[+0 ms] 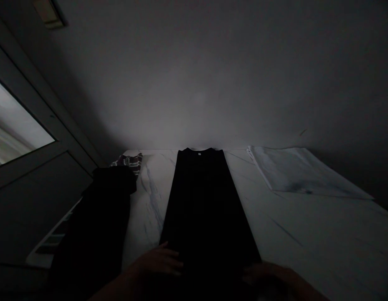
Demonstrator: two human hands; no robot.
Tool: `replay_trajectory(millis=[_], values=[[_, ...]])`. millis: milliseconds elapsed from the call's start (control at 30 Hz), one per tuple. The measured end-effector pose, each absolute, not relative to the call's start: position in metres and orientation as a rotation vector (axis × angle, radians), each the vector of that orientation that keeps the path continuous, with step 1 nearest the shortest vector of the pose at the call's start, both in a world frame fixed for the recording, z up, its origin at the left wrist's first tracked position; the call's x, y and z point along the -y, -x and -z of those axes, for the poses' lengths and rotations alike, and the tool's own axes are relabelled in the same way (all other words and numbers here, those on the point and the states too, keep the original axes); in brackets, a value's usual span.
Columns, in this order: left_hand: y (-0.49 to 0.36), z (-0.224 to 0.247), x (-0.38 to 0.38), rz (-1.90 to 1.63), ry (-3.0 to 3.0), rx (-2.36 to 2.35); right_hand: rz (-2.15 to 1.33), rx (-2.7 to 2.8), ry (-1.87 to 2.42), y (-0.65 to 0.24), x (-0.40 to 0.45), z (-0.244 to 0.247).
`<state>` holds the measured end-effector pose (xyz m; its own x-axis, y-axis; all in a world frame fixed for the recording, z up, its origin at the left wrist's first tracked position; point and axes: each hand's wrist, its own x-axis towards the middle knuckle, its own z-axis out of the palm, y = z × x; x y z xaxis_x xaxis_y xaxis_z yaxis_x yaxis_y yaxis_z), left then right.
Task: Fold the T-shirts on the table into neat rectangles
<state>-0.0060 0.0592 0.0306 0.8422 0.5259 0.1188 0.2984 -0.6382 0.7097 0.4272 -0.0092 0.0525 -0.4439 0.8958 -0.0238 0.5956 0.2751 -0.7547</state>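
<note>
My left hand (158, 262) is flat, palm down, fingers stretched out to the right, on the near left edge of the long black fabric garment (206, 209). My right hand (265, 276) is low at the garment's near right edge, also palm down, fingers pointing left, mostly lost in shadow. Both forearms (302, 288) come in from the bottom of view, angled inward. Hands well apart, garment between them, no visible pinch or grip.
</note>
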Motion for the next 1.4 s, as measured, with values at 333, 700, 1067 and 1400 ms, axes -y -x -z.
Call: replay_trajectory(millis=[333,700,1067,1400], values=[[-0.081,-0.123,-0.249,-1.101,-1.214,-0.966,-0.568,1.334,1.468,-0.415,-0.216,-0.107],[-0.142,-0.078,-0.461,-1.065,-1.325,-1.329,-0.264,1.389,2.017,-0.423,-0.415,-0.059],[-0.152,-0.030,-0.477,-0.841,-1.829,-1.986,-0.041,1.449,2.367,-0.412,-0.430,-0.022],[-0.165,-0.041,-0.453,-0.565,-2.551,-2.144,0.150,1.566,2.240,-0.395,-0.424,-0.032]])
